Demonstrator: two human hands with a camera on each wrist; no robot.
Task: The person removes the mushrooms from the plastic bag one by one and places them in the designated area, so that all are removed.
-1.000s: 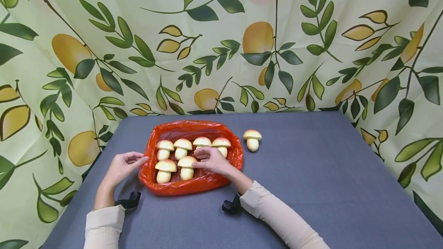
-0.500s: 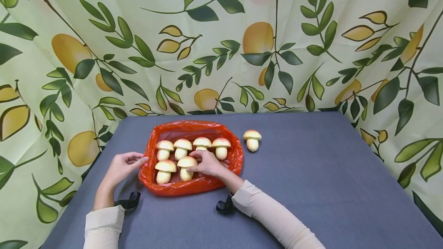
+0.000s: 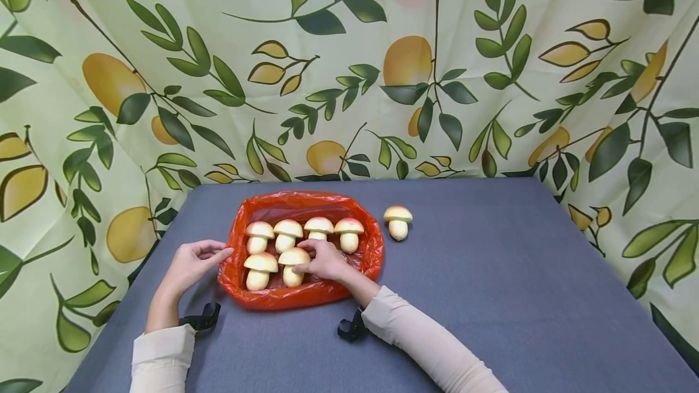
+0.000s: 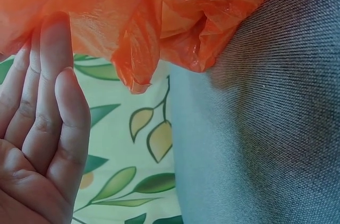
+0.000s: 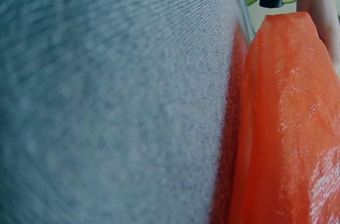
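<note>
- Mushroom [image 3: 291, 259], right end of front row [image 3: 264, 262] in bag [image 3: 278, 302]: seemingly pinched by right hand [image 3: 323, 259], thumb against stem.
- With left hand [image 3: 191, 264], fingers nearly straight: pinched bag's left rim.
- Risked knocking the back row [image 3: 287, 230] through a wide knuckle swing.
- Might have buckled the soft rim through too hard a tug.
- Perhaps risked a dropped mushroom, from too loose a pinch.

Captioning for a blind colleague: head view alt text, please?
A person's right hand grips one of six pale-yellow, red-tinged mushrooms inside an open red plastic bag; the left hand touches its rim. A seventh mushroom sits outside on grey cloth.
</note>
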